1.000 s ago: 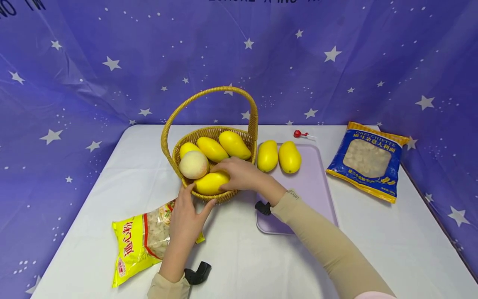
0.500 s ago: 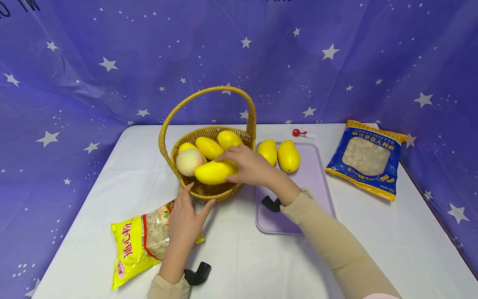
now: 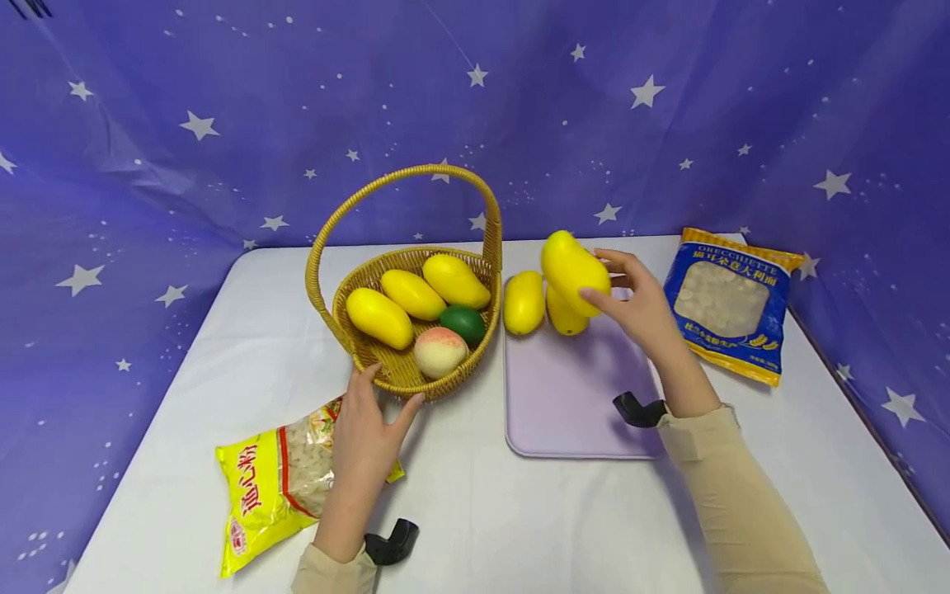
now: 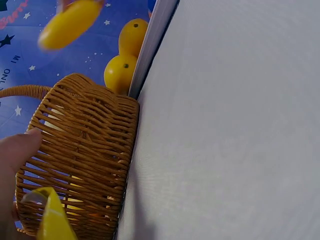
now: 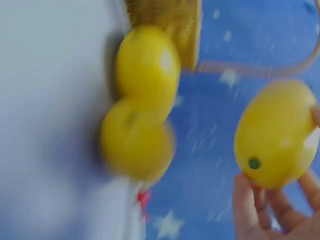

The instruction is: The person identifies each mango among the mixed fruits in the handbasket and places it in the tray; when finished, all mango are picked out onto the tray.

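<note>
My right hand (image 3: 641, 309) holds a yellow mango (image 3: 573, 268) between thumb and fingers, raised over the far part of the lilac tray (image 3: 564, 404). Two more mangoes lie there: a left one (image 3: 524, 304) and a right one (image 3: 567, 318), partly hidden by the held mango. The left hand (image 3: 364, 441) touches the near rim of the wicker basket (image 3: 475, 363) with fairly straight, spread fingers; its thumb lies along the wicker side in the left wrist view. Inside the basket are 3 mangoes (image 3: 380, 318), a peach (image 3: 441, 353) and a dark green oval fruit (image 3: 463, 324).
A yellow pasta bag (image 3: 256, 491) lies at the left, partly under the left forearm. The blue orecchiette bag (image 3: 731, 305) is at the far right. The basket's tall handle (image 3: 401, 173) arches above it. A red lollipop (image 5: 143, 199) shows blurred in the right wrist view.
My right hand has lifted a mango out of the basket and carried it right, over the tray. The peach has shifted right, and the green fruit has come into sight. The left hand stays put.
</note>
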`<state>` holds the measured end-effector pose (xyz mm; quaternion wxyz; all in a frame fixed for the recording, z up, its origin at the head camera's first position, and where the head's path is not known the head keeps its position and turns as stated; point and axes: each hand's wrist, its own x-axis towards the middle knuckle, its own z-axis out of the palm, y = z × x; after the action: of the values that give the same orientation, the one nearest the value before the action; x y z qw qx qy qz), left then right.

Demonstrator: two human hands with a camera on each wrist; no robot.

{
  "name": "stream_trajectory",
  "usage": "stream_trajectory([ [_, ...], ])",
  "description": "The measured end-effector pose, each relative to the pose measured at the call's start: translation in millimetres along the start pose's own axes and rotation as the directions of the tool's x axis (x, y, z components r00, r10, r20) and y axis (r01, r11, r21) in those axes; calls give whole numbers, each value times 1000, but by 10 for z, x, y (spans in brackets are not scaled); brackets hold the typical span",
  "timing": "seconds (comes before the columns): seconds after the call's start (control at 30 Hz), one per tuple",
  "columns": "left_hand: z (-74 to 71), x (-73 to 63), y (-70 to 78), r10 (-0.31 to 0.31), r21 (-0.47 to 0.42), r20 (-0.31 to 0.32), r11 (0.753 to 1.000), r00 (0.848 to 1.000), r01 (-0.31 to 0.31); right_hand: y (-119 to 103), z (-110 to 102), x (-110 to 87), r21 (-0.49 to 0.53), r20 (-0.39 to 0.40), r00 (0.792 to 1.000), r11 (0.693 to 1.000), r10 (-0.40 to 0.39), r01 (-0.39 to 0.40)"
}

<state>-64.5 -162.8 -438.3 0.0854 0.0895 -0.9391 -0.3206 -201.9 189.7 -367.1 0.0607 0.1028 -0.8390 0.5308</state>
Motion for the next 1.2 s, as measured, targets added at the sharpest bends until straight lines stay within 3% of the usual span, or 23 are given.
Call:
stream_trajectory([
  [0.07, 6, -1, -1, 0, -2, 0, 1000, 1000, 0, 172, -144, -21, -9, -57, 992, 993, 116, -117],
  [0.17, 13, -4, -3, 6, -1, 1, 1000, 1000, -6, 368, -284, -47, -30, -87, 953, 955, 291, -295],
  [0.3, 8, 3, -17, 11, 7, -4, 1000, 1000, -11, 531, -318, -46, -94, -63, 913, 908, 404, -408],
  [0.47, 7, 3, -18, 14, 6, -9, 1000, 1000, -14, 623, -268, -16, -238, -49, 900, 870, 434, -432],
  [0.63, 10, 4, -12, 14, 1, -8, 1000, 1000, -14, 624, -225, 41, -350, -64, 910, 844, 411, -406],
  [0.73, 13, 5, -13, 10, 1, 1, 1000, 1000, -10, 621, -206, 74, -366, -51, 909, 839, 414, -403],
  [0.97, 23, 9, -15, 8, 5, 13, 1000, 1000, -8, 614, -175, 111, -393, -37, 885, 808, 464, -439],
  [1.2, 20, 9, -30, 13, 1, -11, 1000, 1000, -13, 642, -143, 131, -386, -36, 891, 816, 453, -431],
])
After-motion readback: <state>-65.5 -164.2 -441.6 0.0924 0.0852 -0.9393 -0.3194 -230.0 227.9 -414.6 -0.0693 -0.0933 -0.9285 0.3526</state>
